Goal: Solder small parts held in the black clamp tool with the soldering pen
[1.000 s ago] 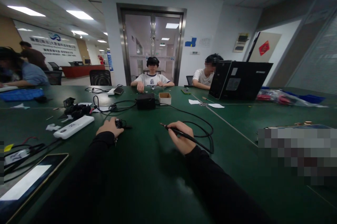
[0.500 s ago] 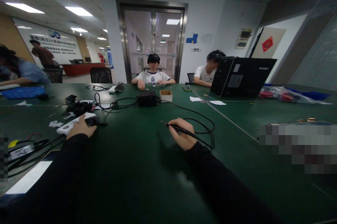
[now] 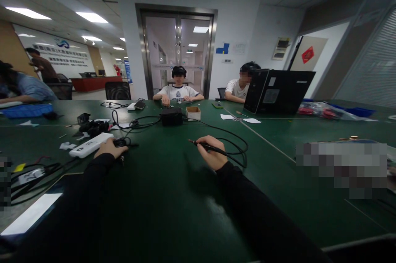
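My right hand (image 3: 213,153) is closed round a thin black pen-like tool (image 3: 206,145) with a metal tip, pointing left above the green table (image 3: 161,197). A black cable (image 3: 239,135) loops from the tool toward a black box (image 3: 172,116). On the left, my left hand (image 3: 110,148) has its fingers curled on a dark bundle (image 3: 119,142), with a small metallic piece (image 3: 123,161) hanging beside it. The white power strip (image 3: 92,145) lies just left of that hand. What exactly the left fingers grip is too dark to tell.
Beside the black box stands a small open carton (image 3: 193,113). A large black computer case (image 3: 279,91) is at right. Cables and black parts (image 3: 94,127) clutter the left; a blue tray (image 3: 27,110) lies farther left. Several people are around.
My left hand has moved right, off the white power strip, and the dark bundle and metallic piece now show with it. My right hand still holds the tool in nearly the same place.
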`<state>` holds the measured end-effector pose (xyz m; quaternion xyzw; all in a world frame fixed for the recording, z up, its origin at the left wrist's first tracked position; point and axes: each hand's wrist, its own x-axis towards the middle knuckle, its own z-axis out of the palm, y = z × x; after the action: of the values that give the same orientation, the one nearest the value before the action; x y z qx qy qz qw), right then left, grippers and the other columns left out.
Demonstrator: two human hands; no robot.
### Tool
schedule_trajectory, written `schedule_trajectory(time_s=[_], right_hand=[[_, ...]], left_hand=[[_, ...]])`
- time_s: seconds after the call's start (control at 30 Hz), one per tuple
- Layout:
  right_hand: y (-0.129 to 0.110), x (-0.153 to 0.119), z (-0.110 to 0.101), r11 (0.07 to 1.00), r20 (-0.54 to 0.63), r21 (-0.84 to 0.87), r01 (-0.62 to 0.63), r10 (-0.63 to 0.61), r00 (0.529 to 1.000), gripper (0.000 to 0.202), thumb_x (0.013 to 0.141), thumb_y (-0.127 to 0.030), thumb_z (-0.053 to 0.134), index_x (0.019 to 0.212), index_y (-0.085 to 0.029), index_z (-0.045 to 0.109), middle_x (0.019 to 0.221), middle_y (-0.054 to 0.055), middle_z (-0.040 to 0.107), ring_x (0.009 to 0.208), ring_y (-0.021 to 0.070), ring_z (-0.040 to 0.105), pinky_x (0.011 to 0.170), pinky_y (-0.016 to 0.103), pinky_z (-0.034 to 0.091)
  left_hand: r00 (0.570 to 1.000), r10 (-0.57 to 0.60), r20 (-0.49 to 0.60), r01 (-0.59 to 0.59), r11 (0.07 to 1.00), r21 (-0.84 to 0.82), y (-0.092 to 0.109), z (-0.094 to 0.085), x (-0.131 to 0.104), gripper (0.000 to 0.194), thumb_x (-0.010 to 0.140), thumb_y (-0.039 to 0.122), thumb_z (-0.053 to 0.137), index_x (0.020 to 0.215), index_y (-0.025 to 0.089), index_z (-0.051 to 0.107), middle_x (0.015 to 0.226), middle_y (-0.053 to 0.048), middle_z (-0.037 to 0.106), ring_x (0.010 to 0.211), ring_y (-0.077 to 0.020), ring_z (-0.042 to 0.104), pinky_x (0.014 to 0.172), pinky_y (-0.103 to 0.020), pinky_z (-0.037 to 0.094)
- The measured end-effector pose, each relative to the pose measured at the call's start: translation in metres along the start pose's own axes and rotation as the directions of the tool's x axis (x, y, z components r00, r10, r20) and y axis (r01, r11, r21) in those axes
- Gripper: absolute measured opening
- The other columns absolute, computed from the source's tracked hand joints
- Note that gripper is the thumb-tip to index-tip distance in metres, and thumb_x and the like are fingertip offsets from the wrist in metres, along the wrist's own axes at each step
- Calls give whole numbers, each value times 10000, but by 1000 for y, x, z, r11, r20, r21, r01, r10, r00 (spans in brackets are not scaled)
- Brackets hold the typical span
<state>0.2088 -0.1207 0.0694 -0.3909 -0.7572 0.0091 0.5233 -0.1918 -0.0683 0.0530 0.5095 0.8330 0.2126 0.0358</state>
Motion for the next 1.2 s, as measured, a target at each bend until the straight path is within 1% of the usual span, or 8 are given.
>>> schedule_trajectory(time_s=[0.13,0.33,0.57,0.73,0.83,0.9,1.0,1.2], right_hand=[[-1,2,-1,1000,-16,11,-5,5,1000,108,793,-191,565,785,-218,670,770,27,674,720,177,628,697,295,488],[-1,2,-1,999,-46,26,-18,19,999,110,792,-202,563,780,-218,671,766,27,678,719,178,628,699,300,492],[1,2,-2,998,-63,31,-58,60,996,103,785,-210,571,772,-218,673,765,22,689,674,168,618,657,291,493],[0,2,-2,997,-66,50,-57,61,996,107,787,-204,567,763,-219,670,755,20,683,675,170,614,659,293,488],[-2,3,-3,997,-61,52,-54,57,997,109,786,-201,565,765,-216,671,752,19,680,672,169,610,667,294,483],[-3,3,-3,997,-63,55,-53,56,996,109,784,-202,566,764,-216,672,748,17,678,660,166,603,661,293,480],[-3,3,-3,996,-63,62,-63,67,996,107,778,-206,571,762,-216,676,740,14,672,640,162,594,638,287,479],[-2,3,-2,993,-56,67,-92,96,994,106,777,-212,577,755,-215,680,738,19,681,655,169,601,645,290,485]], left_hand=[[987,86,135,-82,996,-34,38,10,-19,790,629,560,660,1258,123,469,1241,-203,595,1135,-304,600,922,-351,480],[917,316,242,-289,947,-142,104,32,-69,814,603,568,703,1258,160,445,1205,-163,588,1108,-271,607,937,-325,467],[878,388,280,-324,913,-250,158,52,-112,804,574,592,726,1216,199,445,1220,-160,555,1051,-284,628,866,-350,499],[863,441,247,-372,885,-280,165,57,-121,821,591,639,702,1227,182,456,1215,-161,584,1099,-284,609,914,-331,464],[869,420,262,-334,888,-316,162,56,-110,806,740,711,498,1314,153,401,1252,-181,595,1133,-279,602,918,-336,456],[892,370,261,-285,907,-311,161,57,-99,709,855,653,327,1343,143,393,1289,-186,587,1162,-268,591,932,-345,444],[902,339,267,-270,926,-264,164,62,-81,567,927,512,211,1240,166,533,1280,-152,617,1170,-251,587,947,-354,431],[850,450,275,-391,888,-243,167,83,-64,374,904,373,325,1039,307,668,1185,-20,691,1168,-242,579,989,-415,392]])
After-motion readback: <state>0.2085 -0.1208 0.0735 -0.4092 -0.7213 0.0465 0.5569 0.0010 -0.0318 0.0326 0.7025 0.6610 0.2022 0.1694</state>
